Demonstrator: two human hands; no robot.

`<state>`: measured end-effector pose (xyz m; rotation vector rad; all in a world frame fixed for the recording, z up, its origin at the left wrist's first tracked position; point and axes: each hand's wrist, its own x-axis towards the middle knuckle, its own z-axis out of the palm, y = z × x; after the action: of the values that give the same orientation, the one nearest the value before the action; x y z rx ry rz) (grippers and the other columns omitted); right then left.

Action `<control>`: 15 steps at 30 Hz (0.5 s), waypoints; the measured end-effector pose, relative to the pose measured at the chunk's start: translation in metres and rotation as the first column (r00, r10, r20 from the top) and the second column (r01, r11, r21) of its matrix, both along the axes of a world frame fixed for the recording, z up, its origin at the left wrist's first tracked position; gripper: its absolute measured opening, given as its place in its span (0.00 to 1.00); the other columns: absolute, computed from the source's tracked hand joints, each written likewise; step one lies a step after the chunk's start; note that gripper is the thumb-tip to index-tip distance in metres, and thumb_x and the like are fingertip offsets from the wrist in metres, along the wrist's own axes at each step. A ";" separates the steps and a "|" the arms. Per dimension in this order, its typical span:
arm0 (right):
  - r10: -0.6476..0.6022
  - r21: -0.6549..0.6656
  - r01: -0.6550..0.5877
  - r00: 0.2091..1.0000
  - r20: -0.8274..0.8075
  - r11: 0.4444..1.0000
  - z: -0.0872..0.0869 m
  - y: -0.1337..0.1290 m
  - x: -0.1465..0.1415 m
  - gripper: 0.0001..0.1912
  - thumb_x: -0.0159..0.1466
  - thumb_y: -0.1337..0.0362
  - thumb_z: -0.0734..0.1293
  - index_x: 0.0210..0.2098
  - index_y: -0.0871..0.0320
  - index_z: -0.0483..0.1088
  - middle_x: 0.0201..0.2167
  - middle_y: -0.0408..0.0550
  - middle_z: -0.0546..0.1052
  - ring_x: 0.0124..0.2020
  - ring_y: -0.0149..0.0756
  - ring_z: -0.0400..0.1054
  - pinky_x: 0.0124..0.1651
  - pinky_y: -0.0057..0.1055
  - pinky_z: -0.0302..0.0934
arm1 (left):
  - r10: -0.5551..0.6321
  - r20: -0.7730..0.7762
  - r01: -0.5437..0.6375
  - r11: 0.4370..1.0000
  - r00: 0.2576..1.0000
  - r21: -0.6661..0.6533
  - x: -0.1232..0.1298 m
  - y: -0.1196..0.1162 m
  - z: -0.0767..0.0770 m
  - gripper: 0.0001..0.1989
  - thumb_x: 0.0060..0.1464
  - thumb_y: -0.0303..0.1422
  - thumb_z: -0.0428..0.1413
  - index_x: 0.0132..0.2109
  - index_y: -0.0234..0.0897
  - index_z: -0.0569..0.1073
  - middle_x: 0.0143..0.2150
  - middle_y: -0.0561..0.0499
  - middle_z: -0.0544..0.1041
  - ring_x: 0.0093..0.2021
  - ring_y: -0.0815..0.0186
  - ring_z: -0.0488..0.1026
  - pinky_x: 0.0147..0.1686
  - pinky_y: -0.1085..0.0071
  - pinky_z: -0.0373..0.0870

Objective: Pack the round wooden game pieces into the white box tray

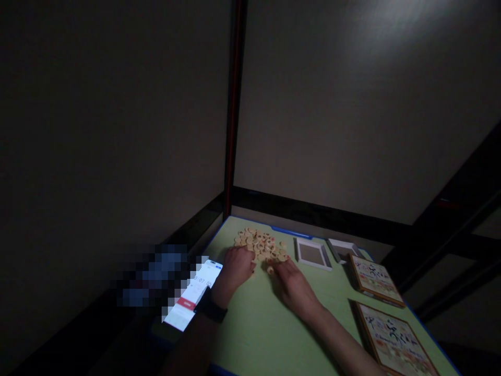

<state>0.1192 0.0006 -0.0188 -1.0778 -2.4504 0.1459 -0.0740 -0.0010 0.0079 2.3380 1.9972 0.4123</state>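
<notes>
Two hands are working at a heap of round game pieces [260, 241] on the far part of a green counter [266, 334].
I'm seeing the left hand [239, 263] curling at the heap's near edge and the right hand [293, 286] bending its fingers beside a loose piece [270, 270]; whether either is gripping anything, I can't tell. A phone [191, 308] is glowing "07 05" above a red button, and two boxes [376, 279] are showing brushed characters, "中" among them, their smaller print blurring.

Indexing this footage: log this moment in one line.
left hand: at piled round pieces; right hand: at pile edge; nearby: two trays, two boxes, lit phone
</notes>
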 end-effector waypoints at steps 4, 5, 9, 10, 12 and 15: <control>-0.069 -0.196 0.027 0.975 -0.211 0.980 -0.009 -0.017 0.024 0.14 0.68 0.69 0.58 0.47 0.57 0.73 0.43 0.51 0.79 0.43 0.41 0.71 0.48 0.36 0.65 | 0.066 -0.055 -0.066 0.998 0.996 -0.003 0.007 0.003 -0.005 0.10 0.55 0.36 0.57 0.38 0.36 0.80 0.38 0.41 0.81 0.41 0.55 0.78 0.42 0.64 0.70; -0.079 -0.210 0.029 0.969 -0.234 0.977 -0.014 -0.018 0.026 0.13 0.68 0.68 0.58 0.44 0.57 0.74 0.42 0.51 0.79 0.43 0.41 0.71 0.48 0.36 0.64 | 0.074 -0.066 -0.075 0.997 0.995 -0.013 0.009 0.004 -0.005 0.10 0.55 0.37 0.57 0.39 0.36 0.79 0.38 0.41 0.81 0.42 0.55 0.78 0.42 0.64 0.70; -0.108 -0.197 0.053 0.955 -0.276 0.979 -0.029 -0.015 0.023 0.12 0.68 0.68 0.60 0.42 0.58 0.75 0.43 0.53 0.79 0.45 0.42 0.70 0.50 0.37 0.63 | 0.106 -0.078 -0.111 0.992 0.991 -0.055 0.013 0.008 -0.008 0.10 0.57 0.34 0.55 0.42 0.35 0.78 0.42 0.41 0.81 0.44 0.56 0.78 0.42 0.65 0.70; -0.116 -0.189 0.065 0.955 -0.272 0.980 -0.031 -0.014 0.022 0.12 0.68 0.67 0.60 0.43 0.58 0.75 0.43 0.54 0.79 0.45 0.43 0.70 0.50 0.37 0.63 | 0.107 -0.075 -0.112 0.992 0.991 -0.061 0.014 0.008 -0.008 0.10 0.57 0.32 0.54 0.43 0.35 0.78 0.43 0.40 0.81 0.45 0.56 0.77 0.43 0.65 0.70; -0.127 -0.174 0.084 0.960 -0.250 0.981 -0.032 -0.012 0.019 0.13 0.69 0.66 0.59 0.44 0.59 0.75 0.42 0.55 0.78 0.45 0.43 0.70 0.50 0.37 0.63 | 0.097 -0.061 -0.101 0.993 0.993 -0.064 0.014 0.009 -0.009 0.10 0.57 0.30 0.53 0.43 0.35 0.78 0.44 0.41 0.80 0.46 0.58 0.77 0.45 0.67 0.69; -0.137 -0.157 0.105 0.968 -0.211 0.982 -0.031 -0.014 0.017 0.13 0.70 0.66 0.58 0.44 0.59 0.75 0.41 0.55 0.77 0.45 0.43 0.69 0.50 0.37 0.63 | 0.063 0.003 -0.062 0.997 0.998 -0.053 0.012 0.011 -0.010 0.12 0.56 0.26 0.53 0.46 0.36 0.77 0.45 0.42 0.80 0.47 0.60 0.76 0.49 0.68 0.68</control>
<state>0.1364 -0.0136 -0.0502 -1.2007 -2.1958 0.3884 -0.0620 0.0105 -0.0019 2.2467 2.0571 0.3633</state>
